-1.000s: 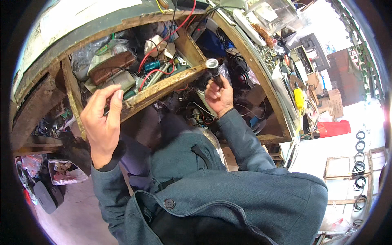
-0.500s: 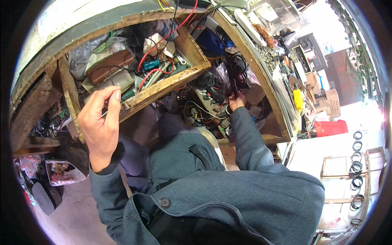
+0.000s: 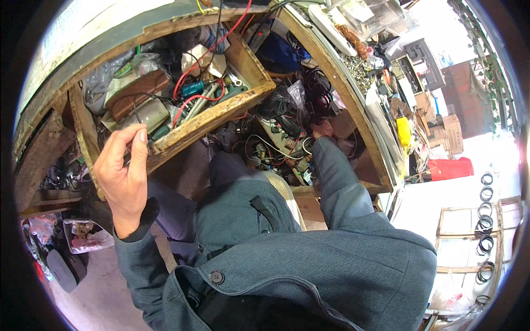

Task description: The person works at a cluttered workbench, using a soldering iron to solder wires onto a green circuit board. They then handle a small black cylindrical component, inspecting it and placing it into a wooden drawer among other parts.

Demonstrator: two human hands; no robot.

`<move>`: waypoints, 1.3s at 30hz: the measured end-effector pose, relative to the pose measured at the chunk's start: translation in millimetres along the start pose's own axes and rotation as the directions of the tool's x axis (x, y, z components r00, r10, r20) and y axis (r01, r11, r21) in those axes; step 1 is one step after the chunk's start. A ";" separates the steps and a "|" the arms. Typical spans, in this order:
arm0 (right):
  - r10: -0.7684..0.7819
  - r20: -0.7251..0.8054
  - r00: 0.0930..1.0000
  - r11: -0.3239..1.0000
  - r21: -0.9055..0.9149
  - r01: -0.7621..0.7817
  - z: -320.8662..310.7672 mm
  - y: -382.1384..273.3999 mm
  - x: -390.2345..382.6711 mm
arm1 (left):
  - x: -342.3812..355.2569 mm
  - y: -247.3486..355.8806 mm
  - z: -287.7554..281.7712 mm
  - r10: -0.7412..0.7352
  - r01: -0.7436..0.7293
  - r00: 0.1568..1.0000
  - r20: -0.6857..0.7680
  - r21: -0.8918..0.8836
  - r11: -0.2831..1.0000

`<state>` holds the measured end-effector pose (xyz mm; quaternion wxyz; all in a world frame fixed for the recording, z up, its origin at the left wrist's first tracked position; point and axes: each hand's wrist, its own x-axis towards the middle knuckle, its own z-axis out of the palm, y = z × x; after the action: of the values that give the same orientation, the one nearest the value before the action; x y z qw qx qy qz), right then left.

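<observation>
Pile of cables and parts [image 3: 316, 83] sits in the open bay [image 3: 353, 189] under the counter [image 3: 118, 36], to the right of the wooden drawer [image 3: 212, 122]. Your right hand [image 3: 322, 129] is down in that bay, palm end just visible at the cuff; fingers lost in shadow, so can't tell how far they're spread or if they grip anything. Just right of it: a brown cardboard piece [image 3: 344, 123]. Just left: a green circuit board [image 3: 282, 142] with a white wire [image 3: 266, 139] looping over it. Clear plastic bag [image 3: 298, 95] lies above the hand in view, next to the black cable coils. Your left hand [image 3: 122, 171] is up by the drawer's front wall, thumb and index tips close, narrow gap at most; can't tell if something tiny is pinched there. Inside the drawer: brown case [image 3: 138, 94], teal cylinder [image 3: 192, 90], a wrench [image 3: 234, 80] near the right end, red cable [image 3: 180, 88] running over the lot and out past the back edge. Farther out on your right, yellow object [image 3: 404, 132] at the counter's edge, red bag or cloth [image 3: 450, 169] beyond it. Lower left on the floor: black case [image 3: 63, 270], box with pinkish contents [image 3: 91, 238] beside it.
</observation>
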<state>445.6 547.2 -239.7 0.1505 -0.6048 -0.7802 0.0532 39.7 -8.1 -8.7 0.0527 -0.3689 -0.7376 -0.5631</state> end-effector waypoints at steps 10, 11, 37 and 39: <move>0.015 -0.004 1.000 0.962 -0.271 -0.015 -8.7 -23.4 -0.2 | 5.4 6.6 2.2 -0.034 0.037 0.995 0.095 -0.032 0.999; -0.019 -0.051 0.999 0.973 -0.231 0.007 -9.4 -27.9 -2.3 | 5.6 5.2 0.2 -0.058 0.067 0.991 0.119 -0.067 0.996; -0.658 0.066 0.750 0.747 0.179 0.640 -3.0 -138.8 -201.4 | 5.1 4.2 4.2 -0.231 0.220 0.958 0.171 0.080 0.972; -0.722 0.271 0.636 0.686 0.162 0.709 0.0 -146.2 -231.2 | 5.2 5.2 5.7 -0.229 0.214 0.959 0.165 0.107 0.971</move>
<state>361.5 286.9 -240.4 0.0458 -0.2266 -0.9677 0.1004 41.0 -0.1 -4.0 -0.0599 -0.3297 -0.8002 -0.4974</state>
